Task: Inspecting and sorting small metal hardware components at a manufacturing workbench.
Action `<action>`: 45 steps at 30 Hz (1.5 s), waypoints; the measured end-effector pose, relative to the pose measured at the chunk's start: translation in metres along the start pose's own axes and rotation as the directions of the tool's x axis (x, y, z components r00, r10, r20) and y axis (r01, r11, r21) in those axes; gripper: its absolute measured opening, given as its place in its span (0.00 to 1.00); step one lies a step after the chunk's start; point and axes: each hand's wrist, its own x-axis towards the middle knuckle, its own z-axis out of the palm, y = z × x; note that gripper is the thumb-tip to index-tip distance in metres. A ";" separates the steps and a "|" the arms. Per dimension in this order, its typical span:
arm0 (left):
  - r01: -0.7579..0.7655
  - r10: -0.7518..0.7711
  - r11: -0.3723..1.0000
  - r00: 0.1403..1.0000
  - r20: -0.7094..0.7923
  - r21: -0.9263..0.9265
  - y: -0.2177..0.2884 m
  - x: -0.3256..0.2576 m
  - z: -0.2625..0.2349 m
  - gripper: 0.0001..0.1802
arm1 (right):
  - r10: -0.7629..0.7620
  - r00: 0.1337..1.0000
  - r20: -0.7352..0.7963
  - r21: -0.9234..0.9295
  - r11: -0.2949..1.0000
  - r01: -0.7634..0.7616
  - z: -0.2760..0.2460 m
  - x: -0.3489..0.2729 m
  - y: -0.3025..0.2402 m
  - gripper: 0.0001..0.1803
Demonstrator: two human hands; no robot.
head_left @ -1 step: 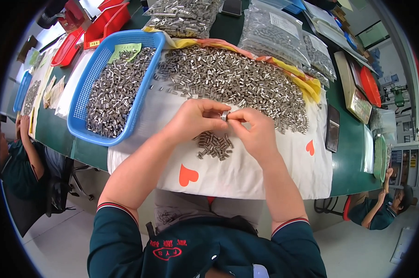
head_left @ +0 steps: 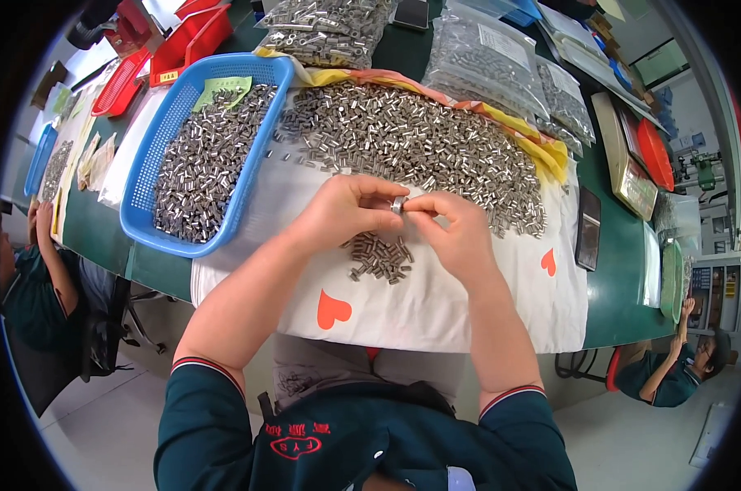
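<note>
One small metal sleeve (head_left: 398, 204), silvery and short, is pinched between the fingers of the left hand (head_left: 343, 214) and the right hand (head_left: 455, 231), above the white cloth (head_left: 436, 307). One small cluster of sleeves (head_left: 379, 256) lies just below the hands. One large heap (head_left: 420, 147) is spread beyond them. One blue basket (head_left: 153, 184) holds more. Both wrists are angled inward, fingertips meeting.

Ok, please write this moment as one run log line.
left hand + right hand: pinch one small metal sleeve | below: small sorted pile on white cloth | left: blue basket
</note>
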 end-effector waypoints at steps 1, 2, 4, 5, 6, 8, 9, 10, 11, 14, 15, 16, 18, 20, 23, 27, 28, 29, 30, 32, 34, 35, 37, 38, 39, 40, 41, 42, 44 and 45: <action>-0.007 0.010 0.997 0.999 0.045 -0.079 -0.001 0.001 0.000 0.19 | 0.141 0.987 0.078 0.206 0.966 -0.155 -0.004 0.000 0.001 0.04; -0.007 0.011 0.997 0.999 0.050 -0.080 -0.001 0.001 0.000 0.19 | 0.144 0.987 0.075 0.204 0.966 -0.157 -0.005 0.001 0.002 0.04; -0.031 0.035 0.998 0.995 0.093 -0.050 0.001 0.000 0.003 0.18 | 0.234 0.953 0.191 0.231 0.933 -0.275 -0.006 0.004 0.005 0.04; -0.031 0.036 0.998 0.995 0.096 -0.051 0.000 0.000 0.003 0.18 | 0.235 0.953 0.189 0.230 0.933 -0.276 -0.007 0.004 0.005 0.04; -0.013 0.021 0.998 0.993 0.118 -0.069 -0.003 0.000 0.002 0.19 | 0.222 0.961 0.167 0.261 0.930 -0.260 -0.009 0.004 0.005 0.04; 0.005 0.007 0.996 0.990 0.138 -0.085 0.003 -0.002 0.003 0.19 | 0.205 0.968 0.146 0.292 0.926 -0.240 -0.013 0.006 0.010 0.04; -0.034 0.021 0.996 0.986 0.167 0.080 0.007 -0.005 0.004 0.20 | 0.251 0.965 0.074 0.202 0.944 -0.261 -0.016 0.008 0.018 0.04; -0.078 0.030 0.968 0.980 0.197 0.240 0.010 -0.007 0.006 0.20 | 0.290 0.957 -0.003 0.110 0.951 -0.288 -0.017 0.010 0.023 0.04; -0.044 -0.019 0.964 0.973 0.232 0.262 0.007 -0.007 0.006 0.21 | 0.226 0.972 -0.069 0.011 0.974 -0.226 -0.014 0.010 0.025 0.04; -0.078 -0.018 0.959 0.942 0.334 0.272 0.012 -0.009 0.009 0.21 | -0.021 0.992 -0.127 -0.361 0.932 -0.027 0.002 0.011 0.031 0.04; -0.079 -0.018 0.960 0.941 0.338 0.269 0.011 -0.008 0.009 0.21 | -0.017 0.992 -0.128 -0.364 0.931 -0.031 0.007 0.013 0.034 0.04; -0.078 -0.008 0.965 0.945 0.327 0.250 0.010 -0.008 0.008 0.20 | -0.064 0.989 -0.135 -0.452 0.892 -0.004 0.012 0.015 0.035 0.04; -0.077 0.000 0.970 0.949 0.314 0.232 0.010 -0.009 0.006 0.20 | -0.111 0.984 -0.136 -0.534 0.845 0.021 0.014 0.016 0.034 0.04; -0.033 -0.025 0.976 0.965 0.263 0.214 0.011 -0.006 0.005 0.20 | -0.065 0.996 -0.068 -0.593 0.805 0.012 0.013 0.015 0.034 0.04; -0.024 0.008 0.997 0.981 0.194 0.080 0.006 -0.003 0.004 0.20 | -0.107 0.991 -0.081 -0.547 0.836 0.046 0.012 0.013 0.032 0.04; 0.060 -0.048 0.995 0.988 0.146 -0.083 0.000 0.002 0.001 0.20 | 0.024 0.975 -0.219 -0.209 0.975 -0.071 -0.002 0.012 0.025 0.04; 0.033 -0.021 0.993 0.994 0.109 -0.115 0.000 0.003 0.001 0.21 | 0.148 0.980 -0.133 0.037 0.989 -0.144 -0.009 0.009 0.018 0.04; 0.005 0.005 0.989 0.998 0.070 -0.147 0.001 0.003 0.001 0.21 | 0.247 0.969 -0.019 0.273 0.933 -0.233 -0.012 0.007 0.014 0.05; 0.006 0.004 0.989 0.998 0.068 -0.147 0.001 0.003 0.000 0.21 | 0.247 0.969 -0.017 0.274 0.933 -0.233 -0.011 0.005 0.013 0.05; 0.025 -0.012 0.981 0.998 0.068 -0.193 0.001 0.003 -0.002 0.20 | 0.170 0.980 0.103 0.375 0.906 -0.196 -0.008 0.003 0.012 0.07; 0.016 -0.002 0.981 0.997 0.074 -0.192 0.003 0.002 -0.002 0.20 | 0.121 0.990 0.078 0.303 0.943 -0.140 -0.007 0.004 0.005 0.06; 0.007 0.008 0.982 0.997 0.079 -0.191 0.003 0.002 -0.002 0.20 | 0.071 0.996 0.058 0.228 0.970 -0.082 -0.006 0.004 0.003 0.06; 0.010 0.003 0.984 0.997 0.074 -0.177 0.002 0.002 -0.002 0.20 | 0.083 0.995 0.057 0.209 0.973 -0.093 -0.004 0.004 0.001 0.06; 0.012 -0.001 0.986 0.998 0.069 -0.163 0.001 0.002 -0.002 0.20 | 0.095 0.994 0.054 0.190 0.976 -0.104 -0.003 0.004 0.001 0.05; 0.012 -0.001 0.987 0.998 0.067 -0.163 0.000 0.002 -0.002 0.20 | 0.095 0.994 0.056 0.191 0.976 -0.104 -0.002 0.003 0.000 0.05; 0.004 0.006 0.986 0.998 0.061 -0.169 0.000 0.002 -0.002 0.19 | 0.109 0.993 0.036 0.182 0.977 -0.114 -0.001 0.002 -0.001 0.05; -0.004 0.013 0.985 0.998 0.053 -0.175 -0.001 0.002 -0.001 0.19 | 0.123 0.992 0.016 0.173 0.977 -0.124 0.000 0.002 -0.002 0.05; -0.005 0.014 0.985 0.999 0.051 -0.174 -0.001 0.002 -0.001 0.19 | 0.121 0.992 0.016 0.174 0.977 -0.122 0.001 0.001 -0.002 0.05; -0.009 0.014 0.994 0.999 0.044 -0.108 -0.002 0.003 0.001 0.18 | -0.042 0.998 -0.044 -0.109 0.993 0.037 0.003 -0.002 -0.001 0.04; -0.010 0.015 0.994 0.999 0.046 -0.108 -0.002 0.004 0.003 0.18 | -0.042 0.998 -0.045 -0.110 0.993 0.037 0.004 -0.002 -0.001 0.04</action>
